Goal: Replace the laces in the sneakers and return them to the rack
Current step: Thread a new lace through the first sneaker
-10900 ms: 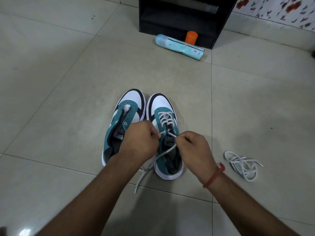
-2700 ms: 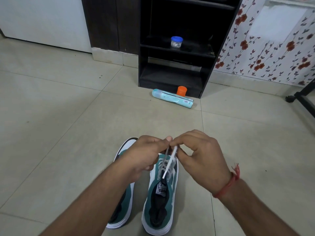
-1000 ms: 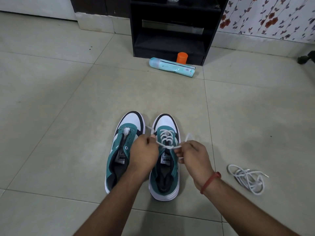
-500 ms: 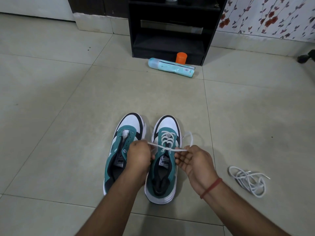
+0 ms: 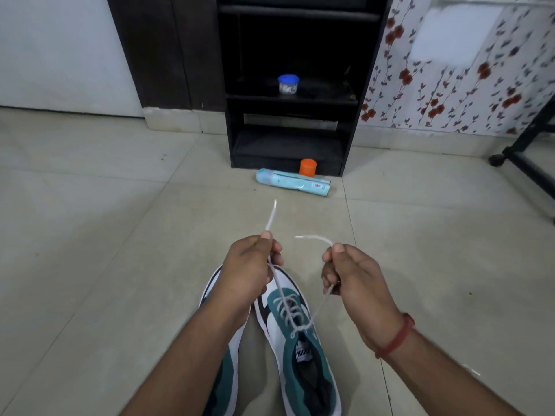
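Sneakers (image 5: 300, 340) on floor; both hands pinch the lace (image 5: 315, 313) ends.

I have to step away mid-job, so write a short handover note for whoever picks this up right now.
Left hand pinches one end of the white lace; right hand pinches the other, both ends pulled up from the right sneaker.
That sneaker is laced through its eyelets, not tied.
The left sneaker stands beside it, mostly hidden by the forearm; its lacing can't be seen.
The black rack stands ahead.
Left: tie the lace, check the other sneaker, put both on the rack.
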